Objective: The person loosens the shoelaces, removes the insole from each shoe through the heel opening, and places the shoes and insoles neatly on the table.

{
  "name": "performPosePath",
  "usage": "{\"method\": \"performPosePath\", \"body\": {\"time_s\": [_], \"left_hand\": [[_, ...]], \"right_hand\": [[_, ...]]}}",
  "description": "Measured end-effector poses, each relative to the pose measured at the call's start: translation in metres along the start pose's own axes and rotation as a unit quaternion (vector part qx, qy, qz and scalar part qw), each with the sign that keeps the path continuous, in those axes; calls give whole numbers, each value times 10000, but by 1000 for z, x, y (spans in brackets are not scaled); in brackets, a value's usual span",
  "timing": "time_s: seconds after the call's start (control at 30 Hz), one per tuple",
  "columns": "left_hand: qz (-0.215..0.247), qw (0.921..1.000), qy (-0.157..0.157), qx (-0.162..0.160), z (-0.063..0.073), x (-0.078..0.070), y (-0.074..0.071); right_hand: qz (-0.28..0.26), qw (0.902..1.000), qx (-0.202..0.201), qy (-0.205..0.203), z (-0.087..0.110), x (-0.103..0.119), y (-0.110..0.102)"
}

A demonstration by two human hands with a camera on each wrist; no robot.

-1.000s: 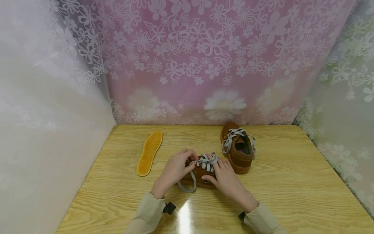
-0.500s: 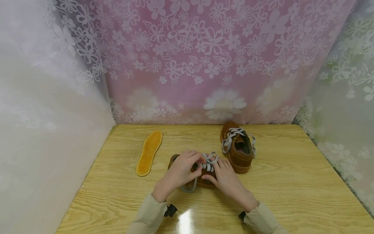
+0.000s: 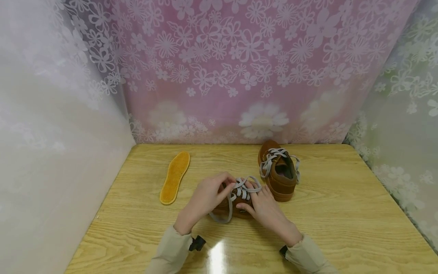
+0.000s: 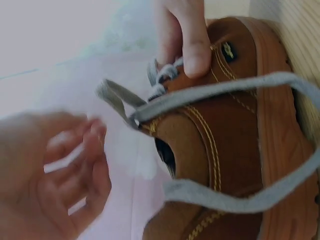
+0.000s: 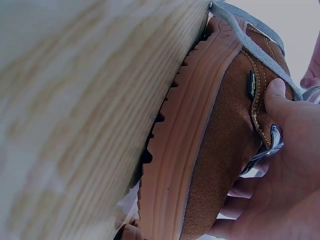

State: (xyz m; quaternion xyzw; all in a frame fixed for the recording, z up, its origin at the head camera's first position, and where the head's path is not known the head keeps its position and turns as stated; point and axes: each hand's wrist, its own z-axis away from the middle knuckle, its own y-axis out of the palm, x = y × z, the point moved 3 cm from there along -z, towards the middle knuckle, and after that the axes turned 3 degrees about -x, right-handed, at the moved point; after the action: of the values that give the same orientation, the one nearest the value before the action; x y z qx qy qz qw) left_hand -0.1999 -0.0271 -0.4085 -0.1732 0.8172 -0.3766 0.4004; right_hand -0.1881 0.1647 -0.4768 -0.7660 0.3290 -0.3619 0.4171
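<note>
A brown lace-up shoe (image 3: pixel 236 210) sits sole-down on the table, its toe end toward the right. Across its front lies my right hand (image 3: pixel 268 211), holding it with the thumb on the near side and the fingers over the laces. My left hand (image 3: pixel 205 197) is beside the eyelets, fingers loosely bent. The left wrist view shows that hand (image 4: pixel 60 170) blurred and apart from the shoe, with nothing between its fingertips. A grey shoelace (image 4: pixel 210 92) leaves the top eyelet, where a small loop stands up, and curves down along the shoe's side.
A second brown shoe (image 3: pixel 282 186) with grey laces stands behind and to the right. To the left lies an orange insole (image 3: pixel 175 178). The wooden table (image 3: pixel 342 213) meets patterned fabric walls (image 3: pixel 212 106) at the back and sides.
My left hand moved right over the laces, then back left. The lace loop near my right fingers now reaches further right. My right hand has stayed on the shoe.
</note>
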Motion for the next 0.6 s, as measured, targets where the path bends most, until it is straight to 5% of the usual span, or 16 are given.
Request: {"method": "performPosePath", "body": {"time_s": [0.1, 0.27, 0.33, 0.43, 0.6], "left_hand": [[-585, 9971, -390, -284, 2, 5, -3], [-913, 9941, -463, 346, 6, 11, 1], [-825, 9949, -454, 352, 6, 12, 1], [-697, 9960, -539, -124, 5, 13, -4], [218, 9868, -596, -1492, 4, 13, -23]], "right_hand": [[17, 9999, 129, 112, -1, -1, 1], [-13, 9997, 192, 182, 0, -1, 1], [-19, 9997, 177, 171, 0, 0, 0], [29, 9998, 126, 121, 0, 0, 0], [109, 9999, 17, 76, 1, 0, 1]]}}
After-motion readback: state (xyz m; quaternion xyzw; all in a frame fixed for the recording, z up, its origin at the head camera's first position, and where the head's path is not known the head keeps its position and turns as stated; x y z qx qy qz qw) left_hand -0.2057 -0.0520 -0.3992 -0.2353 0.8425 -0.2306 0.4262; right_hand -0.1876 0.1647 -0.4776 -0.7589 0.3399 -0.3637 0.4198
